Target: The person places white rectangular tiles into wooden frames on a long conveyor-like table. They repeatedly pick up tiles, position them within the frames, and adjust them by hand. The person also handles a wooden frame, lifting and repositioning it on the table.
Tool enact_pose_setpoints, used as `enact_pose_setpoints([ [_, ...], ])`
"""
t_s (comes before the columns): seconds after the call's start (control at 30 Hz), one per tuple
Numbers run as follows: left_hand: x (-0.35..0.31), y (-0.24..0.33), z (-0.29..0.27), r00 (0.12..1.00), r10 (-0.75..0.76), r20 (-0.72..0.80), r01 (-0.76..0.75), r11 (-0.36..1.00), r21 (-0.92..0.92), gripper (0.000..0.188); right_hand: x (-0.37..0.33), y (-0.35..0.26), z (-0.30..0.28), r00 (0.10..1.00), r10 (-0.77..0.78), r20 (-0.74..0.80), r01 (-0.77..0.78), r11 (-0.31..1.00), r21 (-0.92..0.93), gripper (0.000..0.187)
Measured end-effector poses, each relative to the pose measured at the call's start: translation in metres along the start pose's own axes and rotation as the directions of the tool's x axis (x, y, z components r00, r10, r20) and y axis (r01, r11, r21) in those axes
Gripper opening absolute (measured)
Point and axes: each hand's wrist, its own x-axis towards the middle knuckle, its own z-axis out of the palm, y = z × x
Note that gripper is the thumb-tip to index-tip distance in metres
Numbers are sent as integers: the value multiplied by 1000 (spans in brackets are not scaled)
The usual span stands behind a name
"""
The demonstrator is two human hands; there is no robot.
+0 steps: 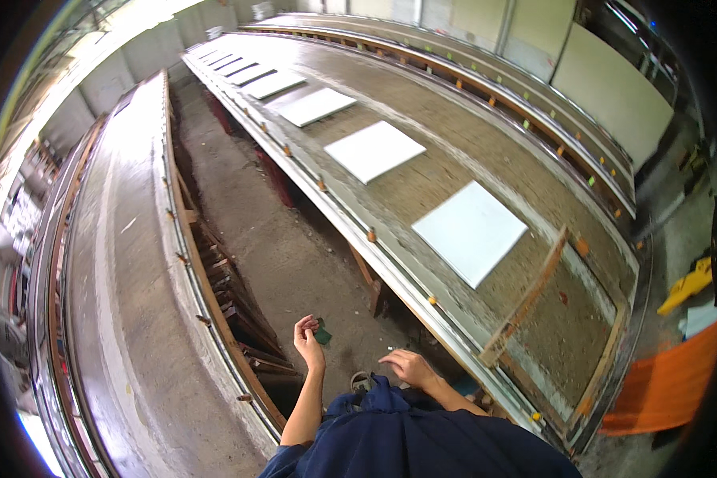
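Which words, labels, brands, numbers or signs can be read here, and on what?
None can be read.
White sheets: no lettering visible.
Dark green piece by the left hand: none can be made out.
Clutter at the left edge: too small and blurred to tell.

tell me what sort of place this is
It looks like a workshop, perhaps for screen printing by hand: long tables with small fittings spaced along their edge rails, white rectangular sheets laid in a row, and a wooden frame at one end.
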Motion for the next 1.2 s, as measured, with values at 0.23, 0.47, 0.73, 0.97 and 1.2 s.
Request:
enact_pose_setpoints([
  [0.23,19,-33,-13,987,-145,-70,153,980,128,27,22,92,16,899,383,211,-398,917,33,23],
  [0.47,38,-85,-21,980,-161,-115,196,872,448,22,15,144,84,833,543,100,-552,823,133,21],
  [0.73,110,-121,55,930,-293,221,95,774,627,21,-7,204,118,564,826,-7,-811,556,182,25],
  [0.97,222,-150,119,708,-538,457,-104,560,822,36,-8,219,141,-22,997,-72,-893,13,450,27],
  [1.2,394,-207,99,452,-609,651,-69,704,707,54,19,172,188,-808,574,134,-110,-370,923,29],
])
